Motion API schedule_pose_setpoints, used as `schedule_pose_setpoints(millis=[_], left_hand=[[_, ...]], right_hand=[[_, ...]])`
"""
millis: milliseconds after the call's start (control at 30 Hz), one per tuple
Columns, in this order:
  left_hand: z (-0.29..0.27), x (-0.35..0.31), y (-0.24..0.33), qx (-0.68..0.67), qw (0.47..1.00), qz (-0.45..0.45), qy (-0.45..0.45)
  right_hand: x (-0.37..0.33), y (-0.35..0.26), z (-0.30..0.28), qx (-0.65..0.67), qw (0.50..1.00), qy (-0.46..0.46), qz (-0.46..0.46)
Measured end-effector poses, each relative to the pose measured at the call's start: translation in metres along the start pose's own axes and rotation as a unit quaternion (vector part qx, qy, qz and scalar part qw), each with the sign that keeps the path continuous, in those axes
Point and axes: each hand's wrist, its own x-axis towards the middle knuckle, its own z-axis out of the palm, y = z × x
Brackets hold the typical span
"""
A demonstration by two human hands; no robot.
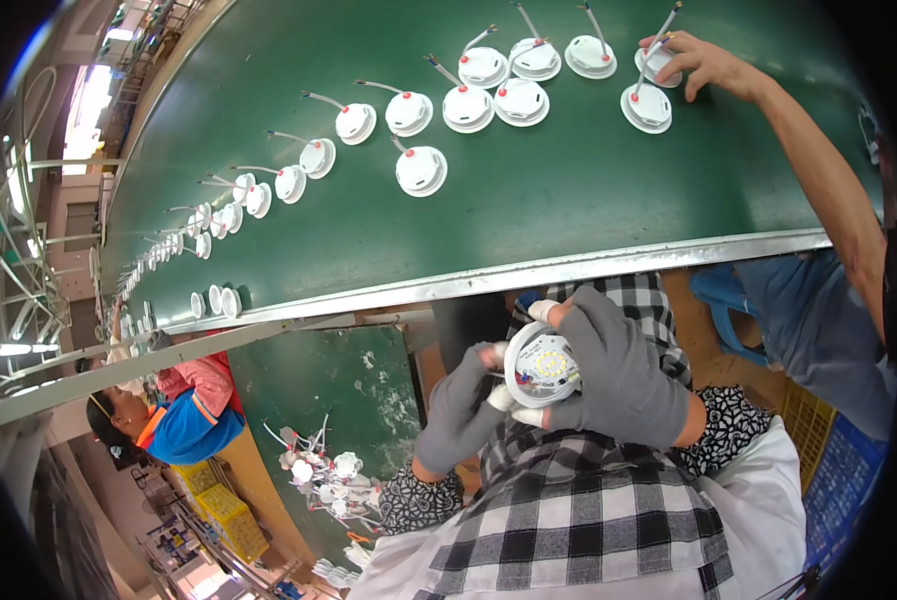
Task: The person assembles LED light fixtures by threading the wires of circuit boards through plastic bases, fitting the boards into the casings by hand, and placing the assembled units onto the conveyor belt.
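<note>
A worker in grey gloves holds a round white lamp part (541,365) over a checked apron (569,510), just below the metal edge of a green conveyor belt (529,220). The right hand (619,375) wraps around the part from the right, its grip clamped on the rim, with the white-tipped thumb (543,311) hooked over the top. The left hand (464,410) meets the part from the lower left, its fingertips (500,398) pinched together on the near edge. The part's open face, showing a small board of pale dots, is turned up toward the camera.

On the belt, a loose line of similar white lamp parts (421,170) with thin wires curves away to the left, well apart from the worker's hands. At the upper right, another person's bare hand (704,65) rests on one such piece (648,107). Below the belt, at the left, a seated person in a blue and orange top (194,420) works beside a heap of wired white parts (329,475) on a second green desk (319,385). Yellow crates (219,510) stand near that person.
</note>
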Motion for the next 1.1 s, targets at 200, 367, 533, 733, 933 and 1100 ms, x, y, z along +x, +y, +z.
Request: schedule_pose_setpoints(millis=[200,367,533,733,933,1100], left_hand=[[0.004,-0.004,-0.009,-0.131,0.990,-0.040,-0.029],[-0.008,-0.001,-0.029,-0.298,0.946,-0.062,-0.108],[-0.017,0.009,-0.035,-0.298,0.937,-0.063,-0.171],[-0.007,0.000,-0.030,-0.306,0.940,-0.097,-0.113],[-0.001,-0.004,-0.003,-0.199,0.964,-0.163,-0.070],[0.011,-0.004,0.031,0.061,0.991,-0.075,-0.097]], right_hand=[[0.000,-0.002,-0.001,-0.029,0.999,0.010,-0.032],[-0.006,-0.002,0.005,-0.012,0.999,0.012,-0.028],[-0.009,0.001,0.007,-0.017,1.000,0.003,-0.014],[-0.014,0.006,0.004,0.023,0.999,-0.022,0.027],[-0.016,0.026,-0.032,-0.035,0.993,-0.109,-0.002],[-0.013,0.022,-0.005,-0.024,0.979,-0.167,-0.113]])
